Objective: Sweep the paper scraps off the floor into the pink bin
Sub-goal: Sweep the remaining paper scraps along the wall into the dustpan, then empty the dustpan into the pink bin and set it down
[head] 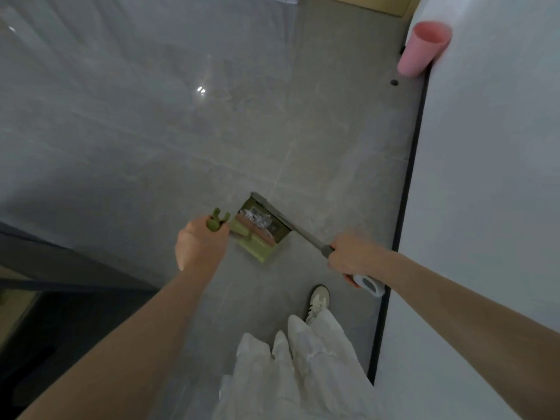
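My left hand (200, 241) grips the green handle of an olive dustpan (257, 244) that sits low over the grey floor. White paper scraps (257, 218) lie inside the pan. My right hand (353, 256) grips the grey and white handle of a broom (306, 237); its head lies along the pan's far edge. The pink bin (422, 50) stands far ahead at the upper right, against the white wall.
A white wall (485, 192) with a dark baseboard runs down the right side. My legs in white trousers and a shoe (318, 298) are below the pan. Dark furniture (45, 292) fills the lower left. A small dark spot (394, 82) marks the floor near the bin.
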Demonstrator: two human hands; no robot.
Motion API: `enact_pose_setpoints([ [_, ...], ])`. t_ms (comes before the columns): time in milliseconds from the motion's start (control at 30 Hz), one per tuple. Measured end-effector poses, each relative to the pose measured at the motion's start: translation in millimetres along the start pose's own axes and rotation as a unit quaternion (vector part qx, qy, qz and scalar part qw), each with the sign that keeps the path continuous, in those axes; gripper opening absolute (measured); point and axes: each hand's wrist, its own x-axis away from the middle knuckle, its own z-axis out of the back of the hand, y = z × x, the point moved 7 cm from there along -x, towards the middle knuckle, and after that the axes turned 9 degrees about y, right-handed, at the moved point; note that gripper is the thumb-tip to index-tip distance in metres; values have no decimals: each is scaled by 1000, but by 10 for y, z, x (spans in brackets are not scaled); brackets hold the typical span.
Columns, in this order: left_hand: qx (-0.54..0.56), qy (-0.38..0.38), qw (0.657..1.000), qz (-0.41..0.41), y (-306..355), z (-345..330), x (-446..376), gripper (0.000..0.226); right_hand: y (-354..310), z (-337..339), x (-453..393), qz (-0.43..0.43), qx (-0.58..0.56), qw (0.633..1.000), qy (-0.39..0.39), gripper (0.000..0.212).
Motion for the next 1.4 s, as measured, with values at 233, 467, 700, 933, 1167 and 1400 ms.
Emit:
enact_pose_setpoints([
  [233, 28, 20, 999, 5, 958, -262, -308, 24, 338, 838, -398, -1, -38, 999, 12, 25],
  [467, 43, 39, 998, -4, 1969, -623, -641, 22, 682, 1755, -795, 9, -12, 1000, 17, 27],
  [700, 51, 29, 998, -18, 2838, -1042, -1113, 27, 932, 2430, -1329, -10, -47, 999, 20, 22],
  [933, 52, 6, 997, -57, 3737, -1506, -1949, 20, 928, 3249, -2070, -17, -38, 999, 31, 25],
  [1167, 53, -36, 995, -79, 4803, -1848, -2959, 24, 822, 4359, -2837, -38, -2, 999, 33, 25],
  [1400, 58, -67, 990, -114, 5945, -2191, -3771, 30, 866, 5411, -3521, -66, -40, 996, 42, 19],
])
